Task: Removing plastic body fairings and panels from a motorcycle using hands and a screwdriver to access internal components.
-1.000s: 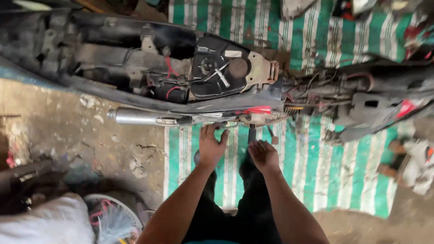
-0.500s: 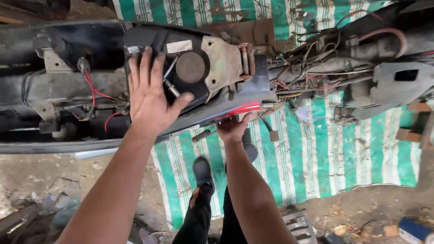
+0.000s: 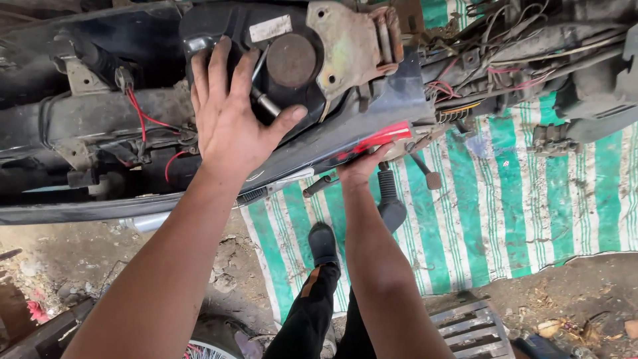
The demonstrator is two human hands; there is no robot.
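Hands, two, bare, both on the stripped black motorcycle body (image 3: 372,126) that lies on its side over the green-and-white striped woven tarpaulin (image 3: 518,199). Change noted: a second ago both my hands hung low over the tarpaulin's near edge, clear of the machine; my left hand (image 3: 229,116) has since gone up and now lies flat, fingers spread wide, on the black plastic housing beside the round rust-brown metal cap (image 3: 290,60), thumb angled toward the cap, nothing clasped. A slim steel rod (image 3: 266,101) shows between thumb and forefinger, touching the palm's edge. My right hand (image 3: 362,167) is curled under the lower edge of the body, just below the red painted stripe (image 3: 379,137); fingers hidden behind the panel, so I cannot tell how tightly they close. Judgement: contact with the machine is made at two places, top face and underside. Materials: pitted, rust-stained bracket plate (image 3: 349,43) beside the cap; thin red wires (image 3: 143,113) over grimy tubing toward the left; ribbed rubber footpeg (image 3: 391,193) near my right wrist; cracked dirt ground (image 3: 219,266) beyond the tarpaulin's left edge.
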